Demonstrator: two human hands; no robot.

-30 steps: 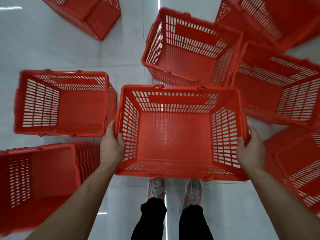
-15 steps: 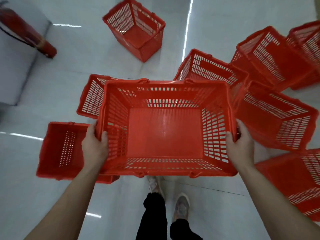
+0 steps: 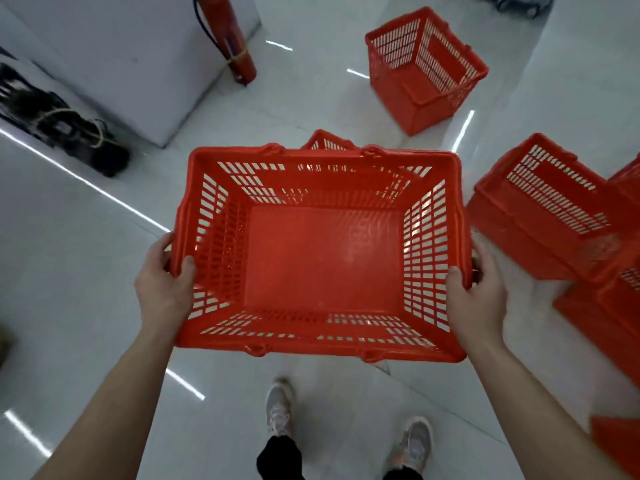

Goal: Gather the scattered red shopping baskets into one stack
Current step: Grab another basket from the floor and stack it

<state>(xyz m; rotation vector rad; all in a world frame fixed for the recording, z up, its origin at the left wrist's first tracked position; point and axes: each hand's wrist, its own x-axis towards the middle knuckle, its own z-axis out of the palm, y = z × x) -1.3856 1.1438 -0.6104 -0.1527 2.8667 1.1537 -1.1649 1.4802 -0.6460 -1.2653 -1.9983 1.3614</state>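
Note:
I hold a red shopping basket [image 3: 322,258] level in front of me, above the floor. My left hand [image 3: 162,282] grips its left rim and my right hand [image 3: 476,296] grips its right rim. A corner of another red basket [image 3: 327,142] pokes out behind the far rim; the rest of it is hidden. One red basket [image 3: 426,67] stands alone at the far right. Several more red baskets [image 3: 547,209] crowd the right edge.
A red fire extinguisher [image 3: 228,36] leans against a white block [image 3: 131,64] at the far left. A dark tangled object [image 3: 62,129] lies on the floor at the left. My feet [image 3: 280,410] stand on glossy white tiles below the basket.
I have turned left with the basket still in both hands. The baskets that lay on the left have left the view, the cluster has slid to the right edge, and the extinguisher and white block appeared.

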